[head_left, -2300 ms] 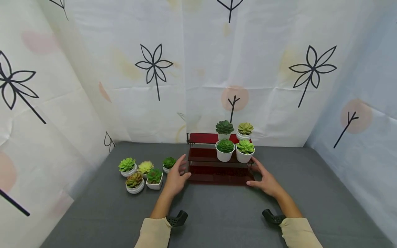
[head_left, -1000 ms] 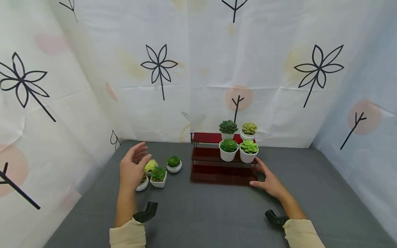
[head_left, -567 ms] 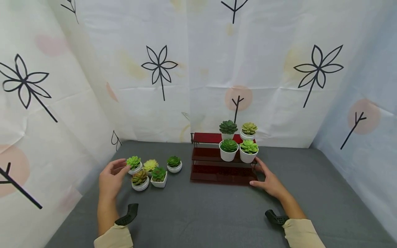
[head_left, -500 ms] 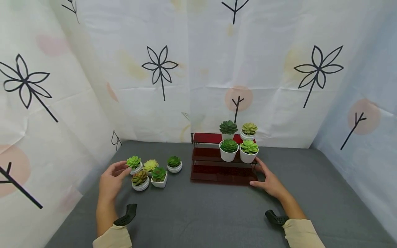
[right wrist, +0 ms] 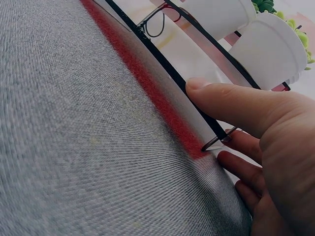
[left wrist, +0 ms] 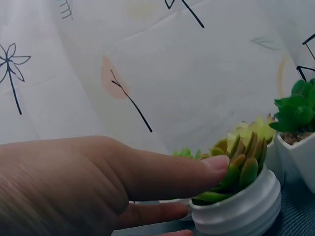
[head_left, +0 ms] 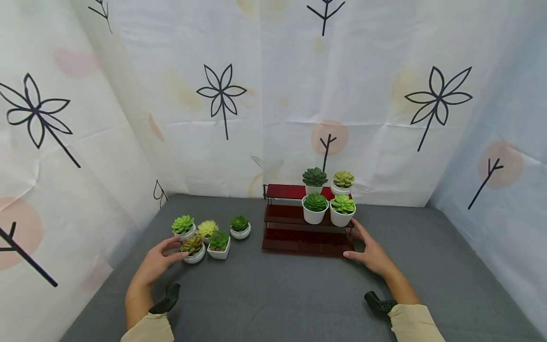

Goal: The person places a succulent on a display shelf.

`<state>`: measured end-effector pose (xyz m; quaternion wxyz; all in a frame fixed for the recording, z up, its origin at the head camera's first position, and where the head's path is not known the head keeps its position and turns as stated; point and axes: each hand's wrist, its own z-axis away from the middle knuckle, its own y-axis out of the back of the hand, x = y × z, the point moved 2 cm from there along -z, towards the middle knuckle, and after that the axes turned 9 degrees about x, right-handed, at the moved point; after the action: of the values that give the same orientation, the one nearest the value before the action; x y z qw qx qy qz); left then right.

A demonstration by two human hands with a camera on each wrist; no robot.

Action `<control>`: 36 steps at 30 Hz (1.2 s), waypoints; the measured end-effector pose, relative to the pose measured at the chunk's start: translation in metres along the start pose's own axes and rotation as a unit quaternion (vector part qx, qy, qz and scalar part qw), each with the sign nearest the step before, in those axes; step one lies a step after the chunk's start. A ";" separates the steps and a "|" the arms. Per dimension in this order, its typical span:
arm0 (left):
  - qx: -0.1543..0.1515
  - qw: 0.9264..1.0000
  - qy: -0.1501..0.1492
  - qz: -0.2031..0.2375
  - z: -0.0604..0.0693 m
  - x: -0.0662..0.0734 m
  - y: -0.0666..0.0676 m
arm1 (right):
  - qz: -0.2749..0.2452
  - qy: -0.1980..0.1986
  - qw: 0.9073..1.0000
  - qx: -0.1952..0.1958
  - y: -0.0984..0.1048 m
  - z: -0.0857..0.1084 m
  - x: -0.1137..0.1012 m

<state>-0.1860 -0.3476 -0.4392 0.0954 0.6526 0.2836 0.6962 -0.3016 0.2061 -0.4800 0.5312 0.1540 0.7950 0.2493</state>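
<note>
My left hand is beside a brownish-green succulent in a white ribbed pot at the table's left. In the left wrist view the thumb overlaps the leaves of this succulent, and the fingers lie loosely past it, not closed round the pot. With thumb at the front edge and fingers around the side, my right hand holds the right end of a dark red three-tier plant rack. Two potted succulents stand on its middle tier, and two more on top, all toward the right.
Around the left hand stand a bright green succulent, a yellow-green one and one in a square pot. A dark green succulent stands nearer the rack. Patterned cloth walls the grey table.
My left hand has gone from the rack's left side to the plants at left, then down from the bright green succulent to the brownish one. The right hand has stayed at the rack.
</note>
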 end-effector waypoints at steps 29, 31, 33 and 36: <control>-0.007 1.000 -0.009 -0.016 -0.015 -0.018 -0.021 | 0.010 0.002 1.000 0.004 0.001 0.001 -0.004; -0.003 1.000 -0.013 -0.020 -0.016 -0.018 -0.021 | 0.011 0.001 1.000 0.004 0.001 0.001 -0.005; -0.002 1.000 -0.017 -0.025 -0.017 -0.017 -0.022 | 0.012 0.001 1.000 0.002 0.001 0.001 -0.005; 0.003 0.999 -0.017 -0.032 -0.017 -0.017 -0.024 | 0.012 -0.003 1.000 0.003 0.001 0.002 -0.004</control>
<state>-0.2060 -0.3414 -0.4656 0.1205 0.6550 0.3050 0.6807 -0.2987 0.2051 -0.4771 0.5301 0.1656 0.7922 0.2529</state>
